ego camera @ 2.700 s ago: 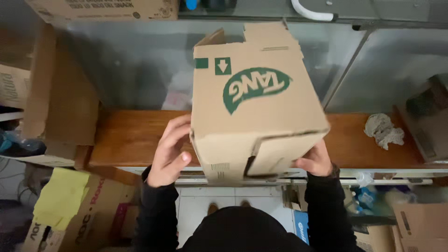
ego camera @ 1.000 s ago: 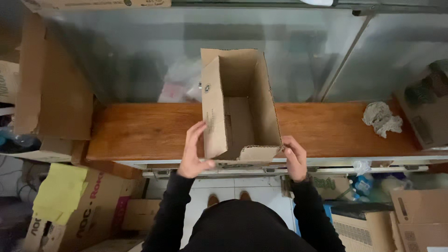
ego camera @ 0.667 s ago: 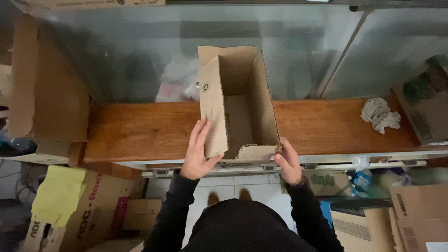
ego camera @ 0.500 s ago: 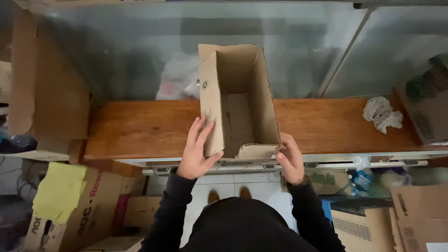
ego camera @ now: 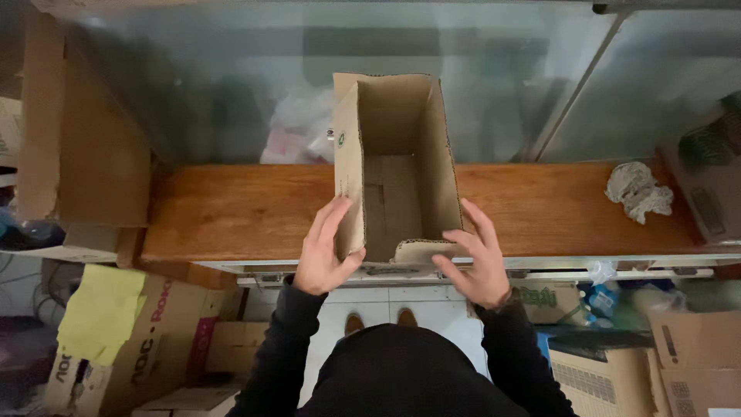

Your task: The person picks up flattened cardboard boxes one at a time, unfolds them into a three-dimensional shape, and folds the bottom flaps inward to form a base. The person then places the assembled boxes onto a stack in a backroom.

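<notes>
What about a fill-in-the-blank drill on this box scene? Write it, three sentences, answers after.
1. The open cardboard box stands on the ______ wooden shelf.
2. The left hand lies against the box's ______ wall.
3. A crumpled rag lies on the shelf toward its ______ end, apart from the right hand.

Missing words: brown; left; right

The cardboard box [ego camera: 397, 170] is hiding part of the table [ego camera: 231, 212] beneath it. The left hand [ego camera: 324, 251] is concealing the box's near left corner. Frosted glass is blurring a white bag [ego camera: 297, 131] behind. The picture's right edge is cutting off a carton [ego camera: 714, 181].
</notes>
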